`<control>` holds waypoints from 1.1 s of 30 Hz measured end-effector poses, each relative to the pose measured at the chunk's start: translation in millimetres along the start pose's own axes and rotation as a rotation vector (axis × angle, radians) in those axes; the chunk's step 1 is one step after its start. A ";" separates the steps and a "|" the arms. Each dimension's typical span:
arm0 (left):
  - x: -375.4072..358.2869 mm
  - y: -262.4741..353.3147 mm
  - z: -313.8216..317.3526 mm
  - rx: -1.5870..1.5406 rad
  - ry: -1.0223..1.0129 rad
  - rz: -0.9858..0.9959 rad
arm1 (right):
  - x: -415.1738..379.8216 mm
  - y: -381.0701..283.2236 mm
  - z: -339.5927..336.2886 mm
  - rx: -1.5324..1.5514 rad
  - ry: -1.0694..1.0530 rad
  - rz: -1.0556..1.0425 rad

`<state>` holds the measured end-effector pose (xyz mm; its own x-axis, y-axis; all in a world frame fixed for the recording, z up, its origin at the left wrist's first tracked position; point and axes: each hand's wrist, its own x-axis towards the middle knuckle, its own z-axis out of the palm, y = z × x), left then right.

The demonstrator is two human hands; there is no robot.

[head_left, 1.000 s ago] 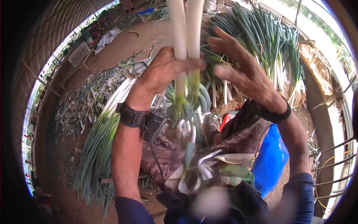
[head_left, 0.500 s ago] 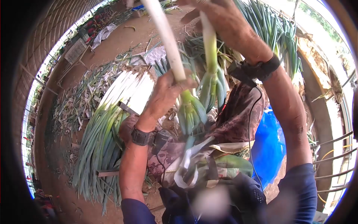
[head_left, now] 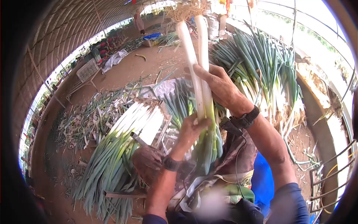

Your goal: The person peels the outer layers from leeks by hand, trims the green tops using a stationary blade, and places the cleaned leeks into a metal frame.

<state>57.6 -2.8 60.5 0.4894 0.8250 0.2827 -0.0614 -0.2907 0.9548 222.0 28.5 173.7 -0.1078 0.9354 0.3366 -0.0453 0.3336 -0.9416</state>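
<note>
Two long green onions (head_left: 200,74) stand upright side by side before me, white shanks and shaggy roots (head_left: 186,10) up, green leaves (head_left: 209,149) down over my lap. My left hand (head_left: 191,131) is closed round them low, where white turns green. Higher up, my right hand (head_left: 220,84) wraps the white shanks; some of its fingers are hidden behind them. To the left, a big stack of trimmed green onions (head_left: 106,160) lies in a metal frame (head_left: 138,139), white ends away from me.
Untrimmed green onions (head_left: 261,63) with roots lean in a heap at the right. Peeled leaf scraps (head_left: 87,119) litter the ground at left. A blue plastic sheet (head_left: 263,179) is beside my right leg. Farther off are a crate (head_left: 88,70) and a person (head_left: 139,22).
The two onions, held apart, one in each hand, are now together with both hands round them. My right hand has come lower on the shanks. The view has tilted up, showing the roots.
</note>
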 end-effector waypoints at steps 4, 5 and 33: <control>-1.1 -16.4 8.9 -0.215 -0.094 0.001 | -8.8 2.3 -0.7 -0.193 0.014 0.021; 1.5 -19.3 10.9 -0.220 -0.093 -0.003 | -8.5 2.7 -2.2 -0.193 0.013 0.028; 34.1 176.5 -4.1 1.333 0.548 1.052 | -75.8 -170.4 29.5 -0.479 0.615 -0.323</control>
<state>59.9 -24.0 239.1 0.3782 0.0214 0.9255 0.6857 -0.6781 -0.2645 208.6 -102.7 308.9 0.4045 0.6358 0.6574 0.4605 0.4794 -0.7471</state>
